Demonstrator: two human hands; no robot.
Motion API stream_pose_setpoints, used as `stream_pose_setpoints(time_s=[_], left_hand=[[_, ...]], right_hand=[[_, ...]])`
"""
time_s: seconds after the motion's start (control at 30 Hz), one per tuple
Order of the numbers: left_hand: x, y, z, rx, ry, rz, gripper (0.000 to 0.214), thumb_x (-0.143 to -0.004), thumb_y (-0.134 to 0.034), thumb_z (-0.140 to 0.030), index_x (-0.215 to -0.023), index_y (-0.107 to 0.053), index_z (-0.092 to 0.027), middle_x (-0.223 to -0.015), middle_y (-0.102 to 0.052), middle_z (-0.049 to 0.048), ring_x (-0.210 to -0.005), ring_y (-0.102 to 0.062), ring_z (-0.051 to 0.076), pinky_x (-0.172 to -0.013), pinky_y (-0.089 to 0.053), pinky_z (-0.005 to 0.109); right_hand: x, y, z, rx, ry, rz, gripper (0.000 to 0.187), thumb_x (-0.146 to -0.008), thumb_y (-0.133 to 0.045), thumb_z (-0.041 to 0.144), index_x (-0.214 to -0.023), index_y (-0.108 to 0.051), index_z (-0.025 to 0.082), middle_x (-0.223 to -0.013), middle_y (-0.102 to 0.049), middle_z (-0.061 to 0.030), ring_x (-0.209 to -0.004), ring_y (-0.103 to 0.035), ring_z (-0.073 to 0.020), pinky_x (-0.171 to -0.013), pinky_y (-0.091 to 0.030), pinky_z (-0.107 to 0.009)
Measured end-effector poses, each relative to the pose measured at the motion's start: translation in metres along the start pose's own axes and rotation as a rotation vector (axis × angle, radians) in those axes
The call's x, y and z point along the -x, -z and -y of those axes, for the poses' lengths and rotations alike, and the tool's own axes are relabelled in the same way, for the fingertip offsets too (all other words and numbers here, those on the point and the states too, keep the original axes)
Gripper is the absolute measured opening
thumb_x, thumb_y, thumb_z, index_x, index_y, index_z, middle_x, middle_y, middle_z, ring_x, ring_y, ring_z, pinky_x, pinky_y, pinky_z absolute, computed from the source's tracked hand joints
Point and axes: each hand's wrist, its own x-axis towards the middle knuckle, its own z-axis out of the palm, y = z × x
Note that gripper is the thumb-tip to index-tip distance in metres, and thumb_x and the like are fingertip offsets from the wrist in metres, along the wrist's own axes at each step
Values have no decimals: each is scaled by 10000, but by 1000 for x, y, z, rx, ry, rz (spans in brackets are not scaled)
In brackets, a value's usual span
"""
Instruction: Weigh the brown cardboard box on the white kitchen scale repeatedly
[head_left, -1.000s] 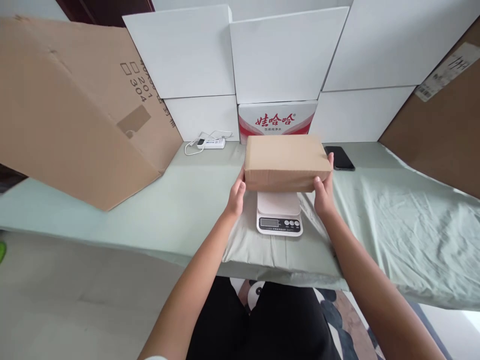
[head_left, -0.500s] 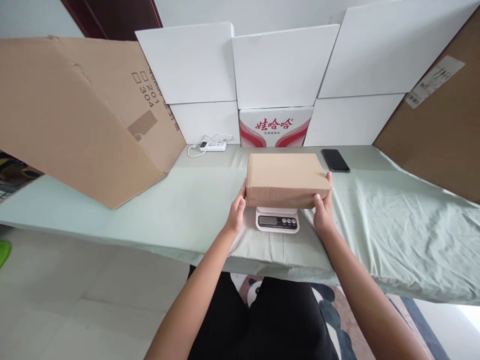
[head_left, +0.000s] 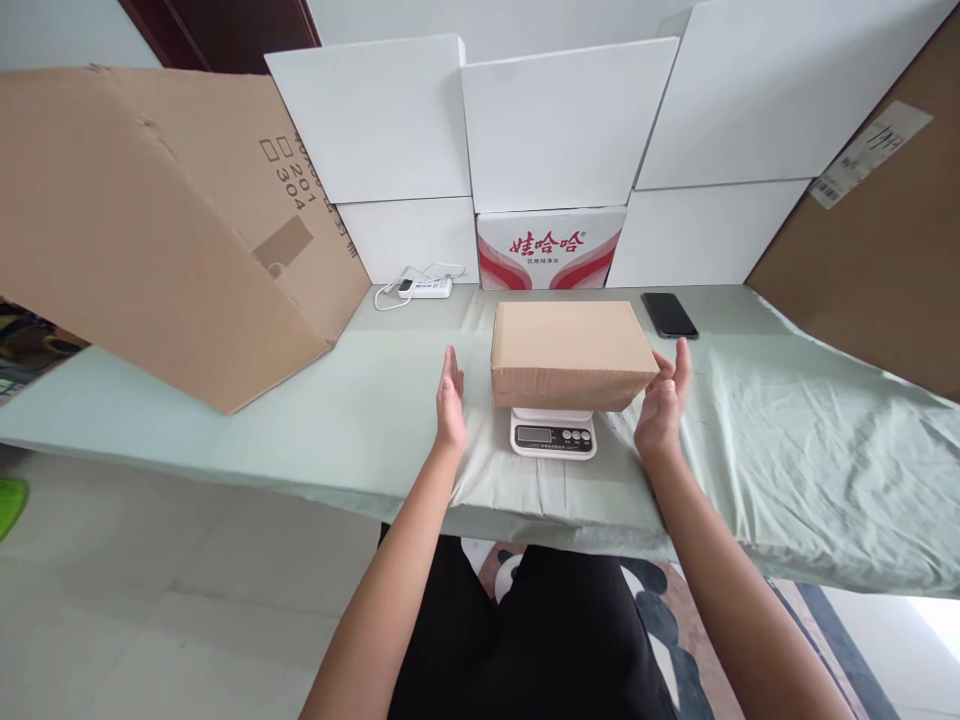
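Observation:
A closed brown cardboard box (head_left: 570, 352) rests on a small white digital kitchen scale (head_left: 553, 435), whose display and buttons show below the box's front edge. My left hand (head_left: 450, 402) is open, fingers straight, a short gap away from the box's left side. On the other side my right hand (head_left: 664, 400) is open too, palm turned toward the box's right end, very near it but holding nothing.
The scale stands on a table under a pale green cloth (head_left: 787, 440). A black phone (head_left: 669, 315) lies behind the box to the right, a white power strip (head_left: 424, 287) to the back left. White boxes (head_left: 562, 130), a red-printed carton (head_left: 551, 248) and large brown cartons (head_left: 150, 220) ring the table.
The box came down onto the scale between my hands. Both hands then let go and drew apart from its sides.

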Motion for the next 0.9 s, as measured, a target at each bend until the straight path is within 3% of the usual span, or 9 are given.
stream_pose_setpoints(time_s=[0.17,0.4,0.6,0.9], left_hand=[[-1,2,3,30,21,-21,1015,-975,-482,-992,-1780,-509,-375,-1991,-260,31,-1867,-196,291,-1514,-260,461],[-1,1,0,16,44,33,1018,-963,-482,-1011,-1774,-521,-397,-1981,-294,24,-1862,-223,308,-1512,-268,467],[0,-2,-1,29,85,58,1060,-951,-449,-1033,-1774,-527,-370,-1953,-373,71,-1841,-303,327,-1503,-302,487],[0,-2,1,66,93,96,1070,-930,-492,-1042,-1733,-587,-342,-1916,-451,106,-1826,-347,358,-1500,-312,531]], right_hand=[[-6,-5,4,-103,-73,-138,778,-896,-627,806,-1542,-643,373,-1216,-713,-41,-1057,-725,-223,-910,-540,-384],[-9,-8,1,-135,-113,-155,667,-906,-621,821,-1315,-742,309,-1005,-655,-2,-911,-660,-214,-853,-479,-372],[-4,-10,4,-104,-144,-101,649,-937,-579,834,-1205,-792,282,-1102,-757,-43,-1039,-714,-262,-982,-517,-431],[-2,-10,3,-136,-150,-63,747,-930,-618,851,-1367,-796,272,-1377,-826,-103,-1418,-724,-370,-1236,-534,-571]])
